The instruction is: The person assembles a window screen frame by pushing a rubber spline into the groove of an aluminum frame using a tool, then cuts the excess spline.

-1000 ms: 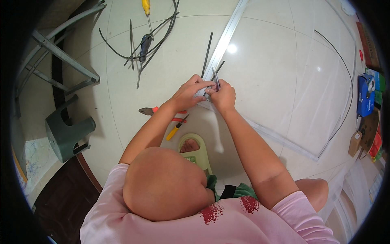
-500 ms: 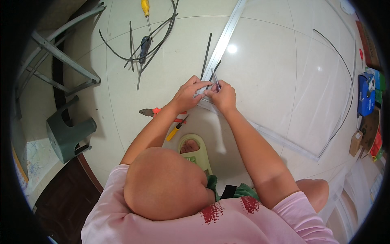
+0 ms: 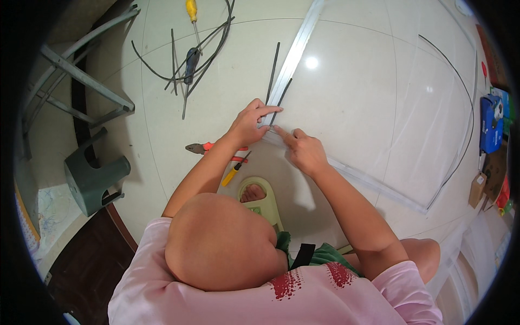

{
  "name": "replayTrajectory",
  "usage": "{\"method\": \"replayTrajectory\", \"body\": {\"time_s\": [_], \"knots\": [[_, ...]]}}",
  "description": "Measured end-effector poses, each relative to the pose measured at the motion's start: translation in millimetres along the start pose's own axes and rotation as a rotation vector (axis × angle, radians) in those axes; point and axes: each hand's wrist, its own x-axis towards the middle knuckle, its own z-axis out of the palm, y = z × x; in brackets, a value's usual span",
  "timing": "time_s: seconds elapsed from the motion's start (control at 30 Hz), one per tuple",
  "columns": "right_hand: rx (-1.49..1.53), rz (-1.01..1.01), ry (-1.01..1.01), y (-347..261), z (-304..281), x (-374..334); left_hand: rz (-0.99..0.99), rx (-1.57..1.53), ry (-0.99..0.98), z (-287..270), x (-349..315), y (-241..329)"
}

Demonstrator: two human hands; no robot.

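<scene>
A pale metal frame strip (image 3: 295, 57) runs up and away across the floor, its near corner under my hands. My left hand (image 3: 252, 123) grips this corner, its index finger laid across the strip and the thumb lower down. A short black rubber strip (image 3: 285, 91) lies along the frame and passes under that finger. My right hand (image 3: 307, 154) has its index finger stretched to the corner, its tip touching beside the left thumb. Its other fingers are curled, and what they hold, if anything, is hidden. Another black strip piece (image 3: 273, 70) lies left of the frame.
Pliers with red handles (image 3: 208, 147) and a small yellow-handled screwdriver (image 3: 232, 176) lie near my left forearm. Farther left are black strips (image 3: 216, 51) and a dark-handled screwdriver (image 3: 191, 62). A green stool (image 3: 92, 176) stands left; sheer mesh (image 3: 422, 124) spreads right.
The thin shiny tool in my right hand no longer shows. That hand has drawn back slightly right and down, its index finger now extended. The left hand stays on the corner.
</scene>
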Motion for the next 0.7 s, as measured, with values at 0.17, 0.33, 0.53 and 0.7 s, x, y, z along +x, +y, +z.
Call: {"method": "replayTrajectory", "body": {"time_s": [0.17,0.33,0.53,0.7], "knots": [[-0.045,0.001,-0.015,-1.1,1.5,1.7,-0.014,-0.007,0.003,-0.1,0.2,1.3],[-0.058,0.018,-0.034,-4.8,-3.1,2.4,0.037,-0.051,0.056,3.9,0.7,-3.1],[-0.04,0.042,-0.05,-7.0,-5.2,2.0,0.026,-0.052,0.048,2.5,0.2,-1.6],[-0.041,0.076,-0.068,-9.3,-6.0,2.5,0.018,-0.061,0.037,3.0,1.2,-2.7]]}}
